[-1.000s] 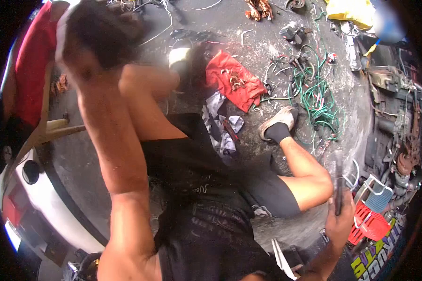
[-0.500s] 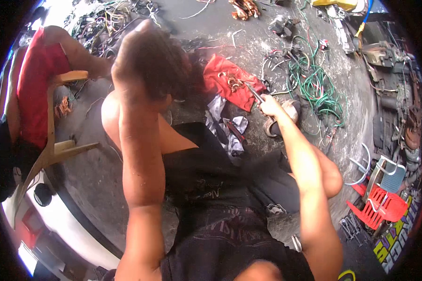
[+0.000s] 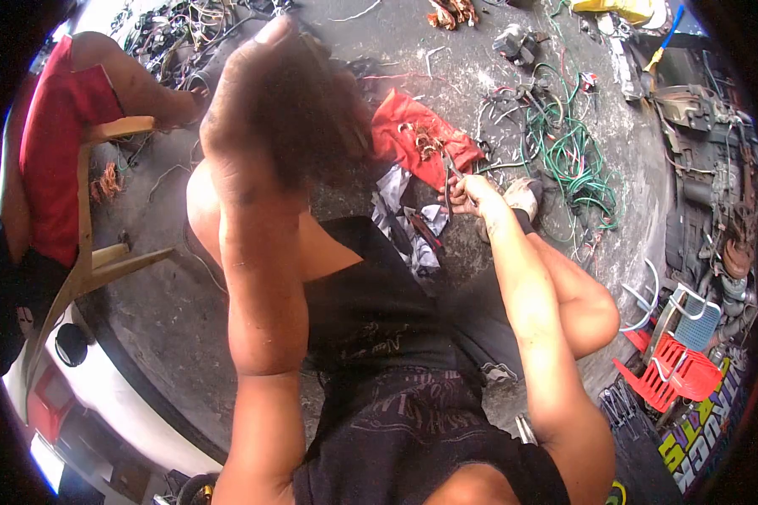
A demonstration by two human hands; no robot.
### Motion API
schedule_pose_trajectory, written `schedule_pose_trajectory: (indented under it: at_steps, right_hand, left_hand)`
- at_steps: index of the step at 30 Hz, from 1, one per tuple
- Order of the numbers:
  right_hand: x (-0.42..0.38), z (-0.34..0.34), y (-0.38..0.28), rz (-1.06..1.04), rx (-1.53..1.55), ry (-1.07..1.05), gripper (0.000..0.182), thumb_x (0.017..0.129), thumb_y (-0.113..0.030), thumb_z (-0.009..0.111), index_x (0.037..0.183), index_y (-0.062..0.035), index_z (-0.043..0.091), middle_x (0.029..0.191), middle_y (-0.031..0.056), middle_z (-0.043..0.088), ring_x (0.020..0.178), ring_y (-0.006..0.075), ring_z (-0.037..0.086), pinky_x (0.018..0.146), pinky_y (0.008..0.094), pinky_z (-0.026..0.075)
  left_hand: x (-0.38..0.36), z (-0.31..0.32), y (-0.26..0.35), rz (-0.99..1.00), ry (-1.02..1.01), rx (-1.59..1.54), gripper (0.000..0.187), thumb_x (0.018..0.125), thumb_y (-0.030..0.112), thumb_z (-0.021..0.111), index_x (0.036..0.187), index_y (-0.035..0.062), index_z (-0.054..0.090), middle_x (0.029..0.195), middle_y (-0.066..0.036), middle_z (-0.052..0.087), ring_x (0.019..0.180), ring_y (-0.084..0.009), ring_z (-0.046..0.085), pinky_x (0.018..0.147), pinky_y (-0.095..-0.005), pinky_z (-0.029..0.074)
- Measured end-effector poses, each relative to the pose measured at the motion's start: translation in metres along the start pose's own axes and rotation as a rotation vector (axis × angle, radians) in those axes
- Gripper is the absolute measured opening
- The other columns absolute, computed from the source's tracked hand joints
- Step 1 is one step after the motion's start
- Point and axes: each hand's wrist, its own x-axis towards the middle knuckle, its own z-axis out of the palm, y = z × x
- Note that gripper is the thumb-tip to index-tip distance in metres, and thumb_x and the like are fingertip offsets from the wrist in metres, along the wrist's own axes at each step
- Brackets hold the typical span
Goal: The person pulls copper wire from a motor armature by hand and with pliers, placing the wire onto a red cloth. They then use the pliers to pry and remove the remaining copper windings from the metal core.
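Note:
My left hand (image 3: pixel 257 109) is raised close to the camera, large and dark with blur; its thumb points up, and whether its fingers hold anything cannot be made out. Lower and to the right, my right hand (image 3: pixel 473 195) grips a thin metal hand tool (image 3: pixel 451 165), which looks like pliers. The tool's tip lies by the edge of a red cloth (image 3: pixel 406 150) on the floor. Short copper-coloured wire pieces (image 3: pixel 424 140) lie on that cloth. Below it is a crumpled white and dark cloth (image 3: pixel 390 202).
Green cable (image 3: pixel 568 160) lies tangled right of the cloth, below a small metal part (image 3: pixel 518 44). More wires (image 3: pixel 173 38) are heaped at upper left. Another person in red (image 3: pixel 55 160) sits at the left. Machine parts (image 3: pixel 707 168) and a red plastic basket (image 3: pixel 678 369) are at the right.
My right hand has shifted slightly left and down, and its fingers are more spread around the tool. My left hand stays raised, a little further right.

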Motion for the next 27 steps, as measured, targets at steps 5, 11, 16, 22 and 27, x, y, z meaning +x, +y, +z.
schedule_pose_trajectory:
  at_steps: [5, 11, 16, 22, 27]
  right_hand:
    - [-0.041, -0.006, 0.012, -0.301, 0.053, -0.11, 0.041, 0.071, 0.005, 0.051, 0.111, -0.0036, 0.049, 0.11, 0.0181, 0.062, 0.097, 0.0337, 0.064, 0.084, 0.0548, 0.052]
    - [-0.189, 0.028, 0.0, -0.642, 0.341, -0.573, 0.045, 0.068, 0.001, 0.063, 0.11, -0.0105, 0.049, 0.122, 0.0176, 0.049, 0.106, 0.0342, 0.055, 0.084, 0.0483, 0.05]
    - [-0.261, 0.033, 0.003, -0.732, 0.035, -0.42, 0.052, 0.069, 0.007, 0.067, 0.118, 0.0022, 0.051, 0.11, 0.0121, 0.057, 0.098, 0.0227, 0.06, 0.086, 0.0334, 0.05]
    - [-0.289, 0.021, 0.024, -0.874, -0.284, -0.161, 0.05, 0.071, 0.007, 0.069, 0.117, 0.0065, 0.053, 0.108, 0.0088, 0.059, 0.09, 0.014, 0.058, 0.082, 0.026, 0.047]
    - [-0.316, 0.032, 0.02, -0.959, -0.409, -0.09, 0.051, 0.069, 0.005, 0.07, 0.117, 0.0064, 0.052, 0.105, 0.0112, 0.058, 0.086, 0.0155, 0.058, 0.073, 0.0257, 0.049]
  left_hand:
    - [0.005, 0.011, -0.007, -0.137, -0.317, 0.016, 0.075, 0.086, 0.065, 0.046, 0.108, -0.0047, 0.061, 0.088, -0.022, 0.063, 0.073, -0.0373, 0.062, 0.073, -0.0461, 0.052]
    - [-0.003, 0.046, -0.037, -0.337, -0.25, -0.166, 0.097, 0.078, 0.084, 0.034, 0.1, -0.0069, 0.06, 0.078, -0.024, 0.064, 0.061, -0.0349, 0.065, 0.054, -0.042, 0.055]
    - [0.0, 0.055, -0.055, -0.411, -0.488, -0.238, 0.103, 0.074, 0.088, 0.033, 0.099, -0.0071, 0.062, 0.079, -0.024, 0.065, 0.065, -0.035, 0.066, 0.056, -0.045, 0.056]
    - [0.006, 0.062, -0.069, -0.475, -0.631, -0.291, 0.102, 0.075, 0.087, 0.031, 0.102, -0.0067, 0.062, 0.079, -0.025, 0.065, 0.064, -0.0357, 0.065, 0.059, -0.0449, 0.056]
    - [0.006, 0.065, -0.075, -0.516, -0.625, -0.288, 0.102, 0.076, 0.087, 0.03, 0.1, -0.0069, 0.062, 0.077, -0.027, 0.064, 0.063, -0.0372, 0.066, 0.06, -0.0455, 0.056]
